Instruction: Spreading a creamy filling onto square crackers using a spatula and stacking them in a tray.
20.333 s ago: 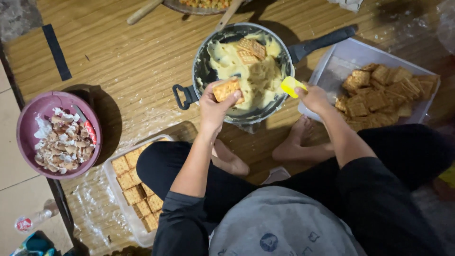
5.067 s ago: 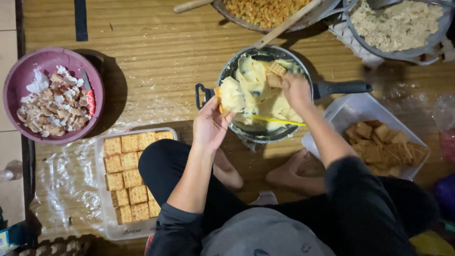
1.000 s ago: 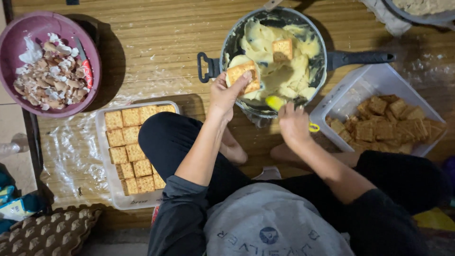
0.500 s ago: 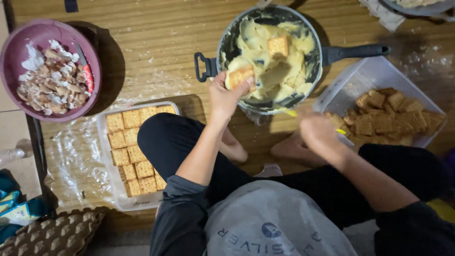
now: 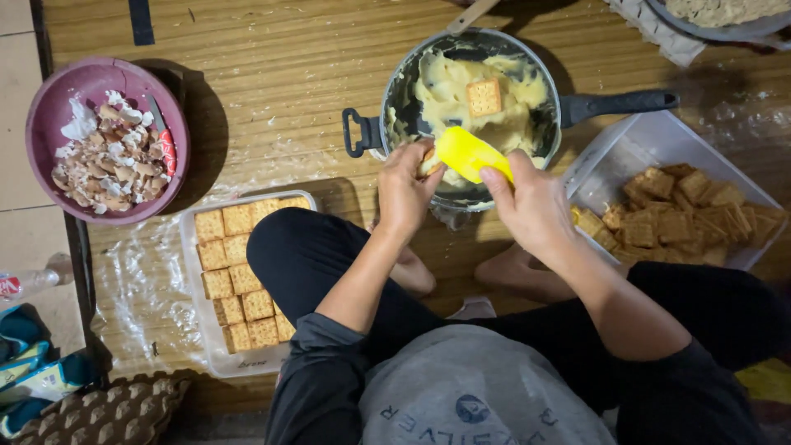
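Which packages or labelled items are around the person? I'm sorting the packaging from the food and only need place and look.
Plastic bottle: far left edge, lying on its side, clear with a red label.
Wrappers: bottom left corner, crumpled, blue and yellow.
Egg carton: bottom left, grey-brown moulded pulp, dimpled.
Small red packet: in the purple bowl among eggshells, slim.
No signs or screens.

A home floor kitchen: pan (image 5: 474, 107), eggshell bowl (image 5: 99, 136), cracker trays on wood.
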